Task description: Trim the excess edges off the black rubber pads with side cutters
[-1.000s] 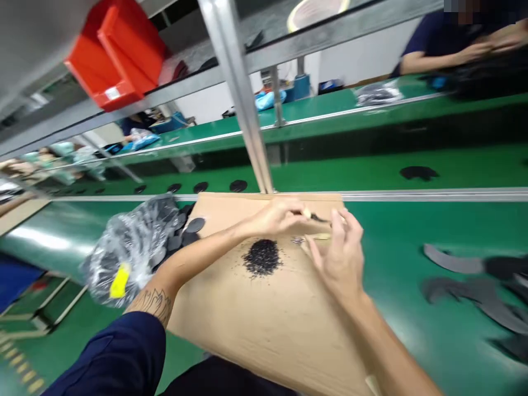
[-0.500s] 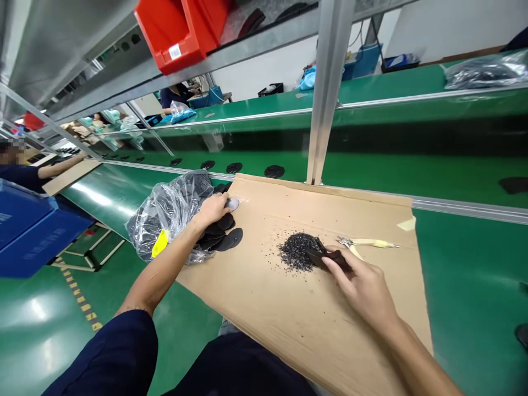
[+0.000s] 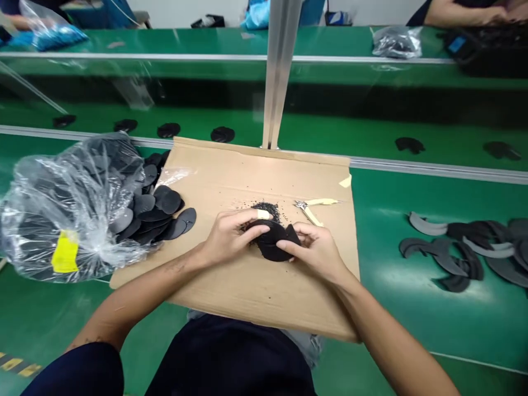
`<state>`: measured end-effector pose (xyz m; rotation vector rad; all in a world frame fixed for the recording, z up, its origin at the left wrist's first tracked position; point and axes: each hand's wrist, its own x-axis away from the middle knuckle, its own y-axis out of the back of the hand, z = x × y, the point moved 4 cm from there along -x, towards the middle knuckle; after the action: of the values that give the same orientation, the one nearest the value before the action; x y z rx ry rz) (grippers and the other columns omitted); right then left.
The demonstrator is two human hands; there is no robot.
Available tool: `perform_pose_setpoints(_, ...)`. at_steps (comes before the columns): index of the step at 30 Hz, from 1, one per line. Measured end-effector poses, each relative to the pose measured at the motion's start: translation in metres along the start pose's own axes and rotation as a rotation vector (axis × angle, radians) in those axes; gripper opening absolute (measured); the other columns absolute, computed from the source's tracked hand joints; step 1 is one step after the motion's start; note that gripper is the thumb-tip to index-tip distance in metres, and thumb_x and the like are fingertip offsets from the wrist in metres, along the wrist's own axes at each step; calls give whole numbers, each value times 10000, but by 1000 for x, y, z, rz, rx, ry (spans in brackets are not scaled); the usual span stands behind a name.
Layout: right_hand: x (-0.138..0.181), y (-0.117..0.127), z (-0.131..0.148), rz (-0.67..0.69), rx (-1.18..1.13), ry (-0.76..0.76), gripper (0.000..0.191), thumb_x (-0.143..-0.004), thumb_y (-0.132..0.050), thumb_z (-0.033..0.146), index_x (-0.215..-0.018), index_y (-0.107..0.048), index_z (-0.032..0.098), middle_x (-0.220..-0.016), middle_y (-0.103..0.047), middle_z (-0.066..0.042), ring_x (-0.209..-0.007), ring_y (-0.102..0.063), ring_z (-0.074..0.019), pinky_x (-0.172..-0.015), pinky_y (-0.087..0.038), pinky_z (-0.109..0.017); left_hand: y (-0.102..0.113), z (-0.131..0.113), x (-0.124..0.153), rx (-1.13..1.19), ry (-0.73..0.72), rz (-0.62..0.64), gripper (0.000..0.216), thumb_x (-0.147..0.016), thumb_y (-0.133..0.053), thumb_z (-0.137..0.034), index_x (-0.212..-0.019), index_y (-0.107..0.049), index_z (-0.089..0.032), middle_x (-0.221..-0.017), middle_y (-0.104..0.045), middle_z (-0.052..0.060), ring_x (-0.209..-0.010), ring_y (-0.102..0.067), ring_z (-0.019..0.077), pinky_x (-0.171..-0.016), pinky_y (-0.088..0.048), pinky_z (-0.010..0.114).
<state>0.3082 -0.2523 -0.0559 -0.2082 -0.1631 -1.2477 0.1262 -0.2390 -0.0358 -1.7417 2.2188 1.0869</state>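
My left hand (image 3: 231,236), with a pale band on one finger, pinches a black oval pad (image 3: 270,242), which may be several stacked. My right hand (image 3: 317,250) is closed on a dark curved piece (image 3: 292,235) at the pad's right edge. Both hands are over the cardboard sheet (image 3: 231,294). Just behind the pad lies a pile of small black bits (image 3: 269,209), partly hidden by my left hand. Cutting pliers (image 3: 309,209) with cream handles lie beyond my right hand.
To the left, a clear plastic bag (image 3: 78,203) of black oval pads spills onto the cardboard. Dark curved pieces (image 3: 457,247) lie on the green table at right. A metal post (image 3: 280,77) rises behind the cardboard. Another person's hands (image 3: 490,16) show at top right.
My left hand has come from the pads by the bag to the middle of the cardboard, now holding a black oval pad. Both hands have met there. The view has turned right.
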Motion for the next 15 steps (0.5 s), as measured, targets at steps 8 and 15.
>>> perform_pose_setpoints(8,-2,-3,-8,-72,80,74,389,-776,-809,554,-753,-669,192,-689,-583,10,-624,-499,-118,-553,-414,-241,1,8,6,-50,32,37,238,-942,-686,-386,-876,-671,-158,-658,-563,-30,-570,-453,78,-554,-404,194)
perform_pose_setpoints(15,-1,-6,-14,-70,145,41,492,-762,-792,637,-686,-599,191,-603,-479,31,-568,-417,-108,-507,-336,-241,-9,18,17,168,218,7,221,-923,-710,-365,-944,-616,-166,-608,-449,-80,-510,-401,48,-489,-346,156)
